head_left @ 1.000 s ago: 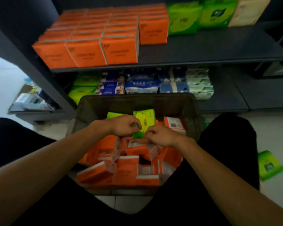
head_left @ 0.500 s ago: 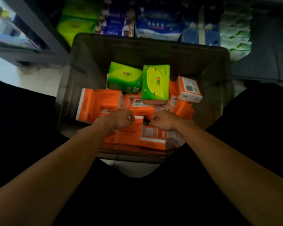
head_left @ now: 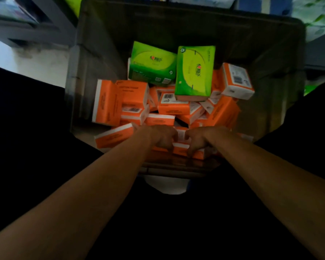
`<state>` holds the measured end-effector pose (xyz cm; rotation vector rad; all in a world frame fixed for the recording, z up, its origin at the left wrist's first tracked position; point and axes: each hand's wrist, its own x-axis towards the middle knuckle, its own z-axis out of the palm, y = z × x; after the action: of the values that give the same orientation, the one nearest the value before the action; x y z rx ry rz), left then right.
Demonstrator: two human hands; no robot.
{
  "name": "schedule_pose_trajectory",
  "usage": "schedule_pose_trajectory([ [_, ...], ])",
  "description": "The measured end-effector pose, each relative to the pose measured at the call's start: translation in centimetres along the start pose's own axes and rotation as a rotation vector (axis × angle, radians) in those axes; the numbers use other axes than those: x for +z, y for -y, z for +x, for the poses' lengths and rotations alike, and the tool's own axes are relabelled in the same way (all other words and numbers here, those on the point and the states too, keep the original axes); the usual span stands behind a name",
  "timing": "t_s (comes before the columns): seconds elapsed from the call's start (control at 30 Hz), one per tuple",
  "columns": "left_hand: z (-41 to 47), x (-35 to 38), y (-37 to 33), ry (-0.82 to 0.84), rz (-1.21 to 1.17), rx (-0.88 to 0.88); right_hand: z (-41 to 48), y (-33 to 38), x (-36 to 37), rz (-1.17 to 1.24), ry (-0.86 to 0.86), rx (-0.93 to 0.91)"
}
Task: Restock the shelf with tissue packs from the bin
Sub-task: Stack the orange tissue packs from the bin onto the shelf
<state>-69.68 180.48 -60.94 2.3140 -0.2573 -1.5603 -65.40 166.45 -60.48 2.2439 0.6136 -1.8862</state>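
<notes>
Both hands work low at the near edge of the dark grey plastic bin (head_left: 281, 53) in the head view. The left hand (head_left: 161, 136) and right hand (head_left: 201, 139) curl their fingers over one flat orange-and-white tissue pack (head_left: 182, 148), apparently gripping it from either end. It lies on a heap of similar orange packs (head_left: 120, 102), with two bright green packs (head_left: 194, 70) behind. Such a pack is probably light and squashy under slick film, so a firm hold at the short ends suits it. A second ago the hands were farther in, at the upright green pack. They have since drawn back, and the view has tipped down, losing the upper shelf.
</notes>
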Motion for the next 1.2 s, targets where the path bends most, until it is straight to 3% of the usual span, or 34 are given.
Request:
schedule_pose_trajectory([
  [0.23, 0.1, -0.1, 0.1, -0.079, -0.009, 0.014, -0.9, 0.6, -0.2, 0.001, -0.186, -0.148],
  [0.6, -3.1, -1.7, 0.5, -0.348, -0.053, 0.015, -2.7, 1.3, -1.5, 0.321, -0.647, -0.253],
  [0.7, -4.4, -2.6, 0.5, -0.400, -0.232, -0.012, -3.8, 1.2, -2.0, 0.620, -0.719, -0.330],
  [0.9, -7.3, -4.9, 0.2, -0.599, -0.941, 0.119, -7.8, 0.3, -4.2, 1.259, -0.912, -0.474],
  [1.0, -8.6, -7.0, -0.5, -0.725, -1.175, 0.129, -9.3, 0.4, -5.3, 1.524, -0.897, -0.623],
  [1.1, -10.3, -9.1, -1.7, -0.857, -1.329, 0.182, -9.9, 0.9, -6.1, 1.503, -0.926, -0.594],
  [1.2, -11.8, -10.5, -2.7, -0.877, -1.291, 0.247, -10.4, 1.1, -6.5, 1.460, -0.952, -0.576],
])
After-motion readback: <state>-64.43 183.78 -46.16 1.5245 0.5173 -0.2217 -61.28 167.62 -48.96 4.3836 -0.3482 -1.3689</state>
